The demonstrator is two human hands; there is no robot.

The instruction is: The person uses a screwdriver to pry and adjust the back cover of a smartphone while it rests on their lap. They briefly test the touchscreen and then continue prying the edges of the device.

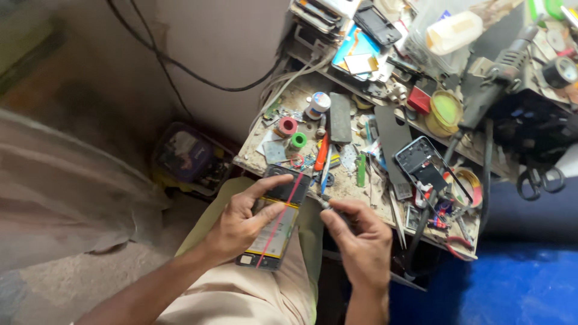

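Note:
My left hand grips an opened phone with its back off, showing a dark circuit section on top, a pale battery and a thin red line down the middle. It is held above my lap. My right hand is closed on a thin metal tool, tweezers or a small driver, whose tip sits just right of the phone's upper edge.
A cluttered workbench lies ahead with another opened phone, an orange-handled screwdriver, tape rolls, a dark slab, scissors and cables. A dark bag sits on the floor at left.

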